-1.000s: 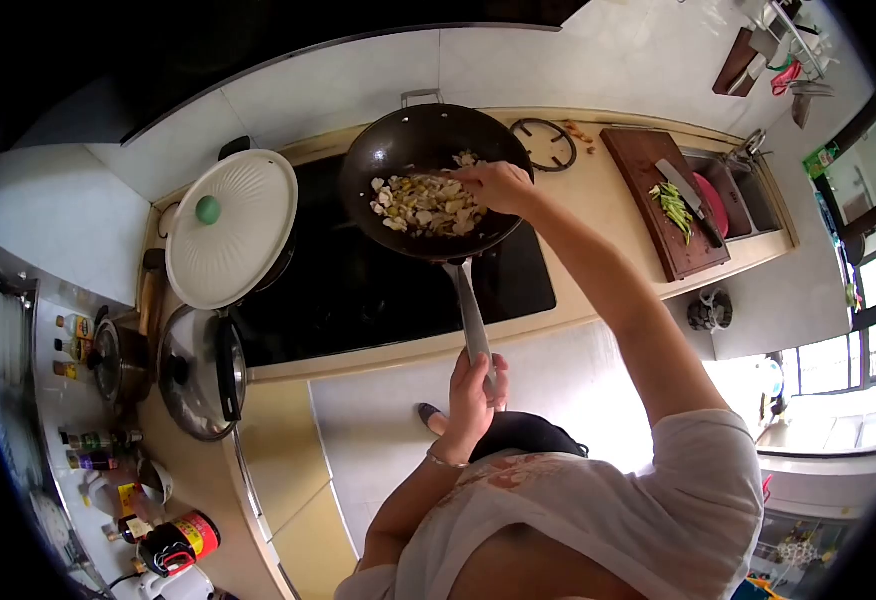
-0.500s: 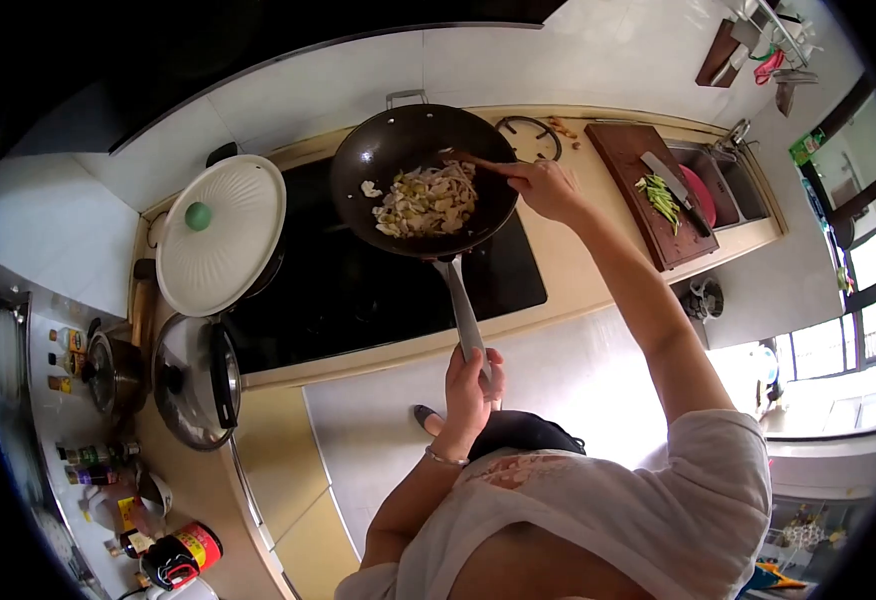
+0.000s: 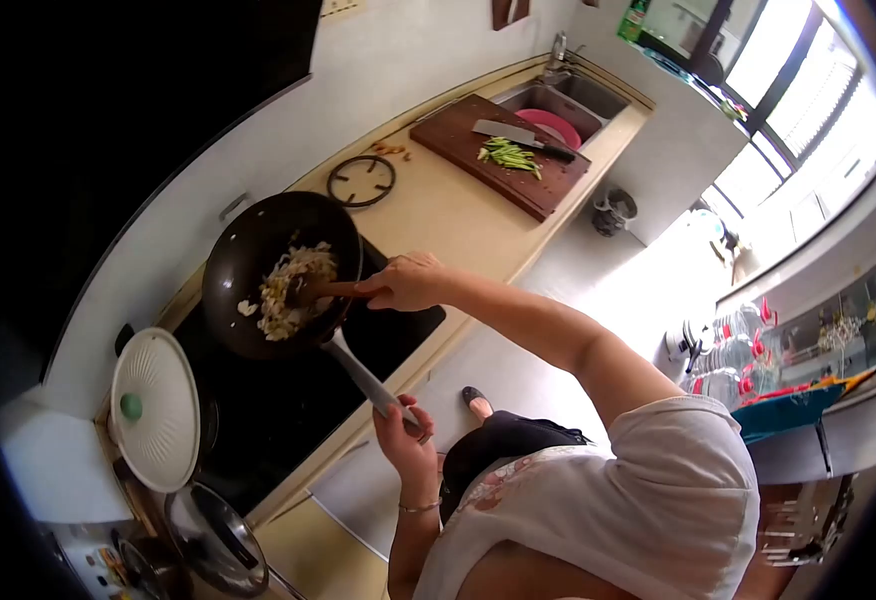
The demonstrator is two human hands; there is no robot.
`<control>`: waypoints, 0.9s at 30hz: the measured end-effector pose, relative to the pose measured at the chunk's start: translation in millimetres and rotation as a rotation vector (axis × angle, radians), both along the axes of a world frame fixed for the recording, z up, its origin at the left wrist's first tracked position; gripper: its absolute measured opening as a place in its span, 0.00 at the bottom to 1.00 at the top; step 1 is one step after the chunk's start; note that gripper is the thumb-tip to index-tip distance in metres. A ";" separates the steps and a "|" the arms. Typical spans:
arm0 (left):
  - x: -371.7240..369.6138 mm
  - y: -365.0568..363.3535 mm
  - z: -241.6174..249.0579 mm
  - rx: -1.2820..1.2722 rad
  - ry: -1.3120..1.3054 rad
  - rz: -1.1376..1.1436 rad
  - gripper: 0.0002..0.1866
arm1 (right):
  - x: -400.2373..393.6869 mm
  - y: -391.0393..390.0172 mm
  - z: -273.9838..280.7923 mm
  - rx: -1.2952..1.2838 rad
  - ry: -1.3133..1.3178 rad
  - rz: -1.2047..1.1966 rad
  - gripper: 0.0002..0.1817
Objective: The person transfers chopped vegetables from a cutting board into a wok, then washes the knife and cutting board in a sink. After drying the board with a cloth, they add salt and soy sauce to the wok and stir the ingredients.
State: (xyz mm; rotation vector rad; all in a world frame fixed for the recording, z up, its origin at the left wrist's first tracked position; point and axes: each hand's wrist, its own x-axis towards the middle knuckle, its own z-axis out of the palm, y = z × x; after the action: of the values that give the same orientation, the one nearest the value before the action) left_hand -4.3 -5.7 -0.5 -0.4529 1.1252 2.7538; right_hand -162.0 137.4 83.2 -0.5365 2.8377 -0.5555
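Wok handle in left grip, food beyond

Bright window glare; curved, dark edges

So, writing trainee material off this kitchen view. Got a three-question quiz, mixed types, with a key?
1. Multiple choice: what colour is the knob on the white lid?
a) red
b) green
c) black

2. True or false: the knife lies on the cutting board.

3. Fill in the blank: the left hand grips the handle of the ____, while the right hand holds a brown utensil.

Key: 1 b; 2 true; 3 wok
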 end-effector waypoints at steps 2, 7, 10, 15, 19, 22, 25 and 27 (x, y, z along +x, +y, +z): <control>1.6 -0.5 -1.1 -0.051 0.024 -0.010 0.14 | -10.0 35.0 -16.8 -0.120 0.012 -0.042 0.18; 4.1 2.6 5.1 -0.135 0.005 0.038 0.23 | -25.4 171.4 -32.7 -0.008 0.146 -0.428 0.17; 3.4 3.6 0.5 0.004 0.011 0.075 0.27 | -34.8 270.4 -62.0 -0.034 0.157 -0.685 0.15; 18.8 38.8 -44.7 -0.238 -0.203 0.365 0.33 | -86.7 396.3 -89.7 0.228 0.179 -0.666 0.20; 24.7 94.5 -66.0 -0.223 -0.430 0.376 0.31 | -143.3 457.6 -141.4 0.265 0.306 -0.678 0.39; 1.8 155.6 -45.6 -0.254 -0.436 0.259 0.28 | -166.4 468.6 -146.5 0.359 0.203 -0.471 0.37; -34.7 196.3 -31.4 -0.339 -0.273 0.169 0.28 | -176.5 470.8 -141.7 0.383 0.164 -0.470 0.34; -68.0 220.5 -26.2 -0.377 -0.200 0.132 0.28 | -178.9 478.7 -143.1 0.293 0.162 -0.466 0.32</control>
State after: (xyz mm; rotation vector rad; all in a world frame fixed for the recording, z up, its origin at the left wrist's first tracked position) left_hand -72.3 214.8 -26.7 -0.8528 1.6134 2.5232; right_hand -340.8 616.2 -59.9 0.1442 3.1295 -0.1562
